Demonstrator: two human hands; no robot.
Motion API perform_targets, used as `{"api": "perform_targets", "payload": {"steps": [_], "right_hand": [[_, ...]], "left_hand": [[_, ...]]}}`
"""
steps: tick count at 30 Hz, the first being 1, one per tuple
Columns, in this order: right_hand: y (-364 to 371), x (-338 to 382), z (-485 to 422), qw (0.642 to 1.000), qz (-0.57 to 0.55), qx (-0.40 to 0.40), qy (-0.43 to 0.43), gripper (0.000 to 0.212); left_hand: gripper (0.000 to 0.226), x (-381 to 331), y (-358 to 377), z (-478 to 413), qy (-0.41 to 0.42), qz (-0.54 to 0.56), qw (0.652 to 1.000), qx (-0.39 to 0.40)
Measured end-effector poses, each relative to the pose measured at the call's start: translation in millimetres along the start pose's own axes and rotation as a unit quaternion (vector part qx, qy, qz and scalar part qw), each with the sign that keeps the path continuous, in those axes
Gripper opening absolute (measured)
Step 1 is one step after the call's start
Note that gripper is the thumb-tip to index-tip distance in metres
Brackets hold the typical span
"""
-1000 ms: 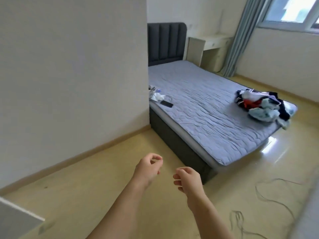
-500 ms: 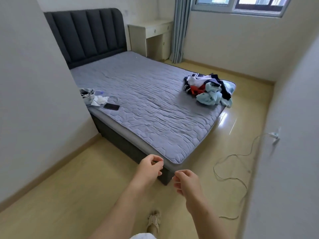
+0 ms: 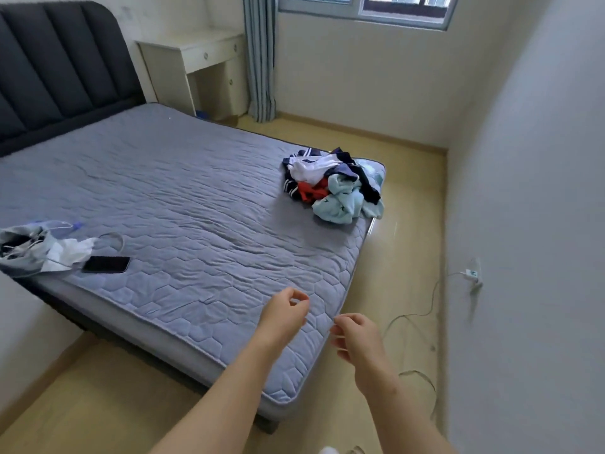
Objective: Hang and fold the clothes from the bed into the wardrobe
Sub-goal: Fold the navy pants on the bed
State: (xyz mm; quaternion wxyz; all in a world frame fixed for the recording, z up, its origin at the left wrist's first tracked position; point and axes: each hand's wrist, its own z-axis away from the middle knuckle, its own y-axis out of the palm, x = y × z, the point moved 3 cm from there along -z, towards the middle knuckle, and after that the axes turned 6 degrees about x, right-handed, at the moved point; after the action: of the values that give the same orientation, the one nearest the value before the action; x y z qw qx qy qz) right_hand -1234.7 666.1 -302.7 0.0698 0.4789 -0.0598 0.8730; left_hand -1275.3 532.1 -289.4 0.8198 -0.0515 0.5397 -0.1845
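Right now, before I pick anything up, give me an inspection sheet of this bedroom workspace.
Surface: grey-blue quilted mattress, wrinkled.
Job's things: heap of white, red, navy and pale blue clothes on its far right corner.
Clutter: black phone and crumpled white-grey bag by the left edge.
Hands: left hand and right hand loosely curled, holding nothing.
Cables: white cable runs from a wall plug across the floor.
Surroundings: dark padded headboard, cream desk, grey curtain, window; wardrobe not in view.
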Motion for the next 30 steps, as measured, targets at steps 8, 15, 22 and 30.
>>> {"api": "perform_targets", "payload": {"steps": [8, 15, 22, 30], "right_hand": [[-60, 44, -109, 0.998, -0.035, -0.031, 0.038, 0.015], [-144, 129, -242, 0.999, -0.031, -0.017, 0.032, 0.014], [-187, 190, -348, 0.998, -0.036, 0.01, 0.054, 0.015], [-195, 252, -473, 0.997, 0.001, 0.028, 0.067, 0.013]], "left_hand": [[0.017, -52, 61, -126, -0.014, -0.016, 0.999, 0.047], [0.017, -133, 121, -259, -0.031, 0.014, 0.999, 0.024], [0.014, -183, 151, -352, -0.061, 0.013, 0.998, -0.006], [0.013, -221, 144, -483, -0.078, 0.046, 0.995, -0.031]]}}
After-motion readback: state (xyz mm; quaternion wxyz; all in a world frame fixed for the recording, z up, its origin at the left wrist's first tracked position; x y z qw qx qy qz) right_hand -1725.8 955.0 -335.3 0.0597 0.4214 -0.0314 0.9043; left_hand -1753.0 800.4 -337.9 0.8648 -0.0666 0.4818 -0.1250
